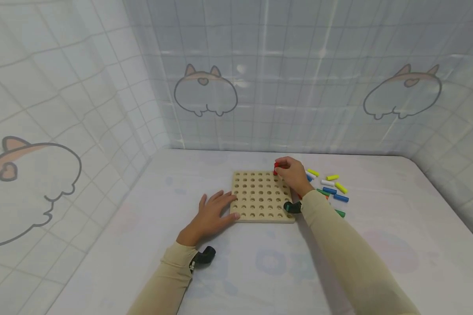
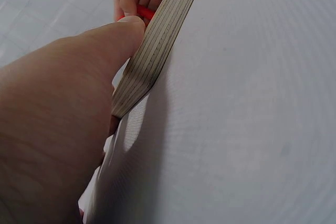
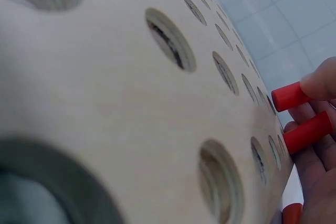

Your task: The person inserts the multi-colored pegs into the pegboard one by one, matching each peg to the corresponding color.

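A square wooden peg board (image 1: pixel 260 197) with rows of round holes lies flat on the table. My left hand (image 1: pixel 213 214) rests on the table with straight fingers touching the board's left edge (image 2: pixel 157 45). My right hand (image 1: pixel 293 174) is over the board's far right corner and pinches red pegs (image 1: pixel 277 167). In the right wrist view two red pegs (image 3: pixel 302 114) show in the fingers (image 3: pixel 320 80), just above the holes (image 3: pixel 170 38) near the edge.
Several loose pegs lie to the right of the board: yellow (image 1: pixel 333 177), blue (image 1: pixel 340 197), green (image 1: pixel 340 213) and white (image 1: pixel 327 183). A pale cloth (image 1: pixel 398 245) covers the table. Curtain walls (image 1: pixel 260 74) stand close at the back and left.
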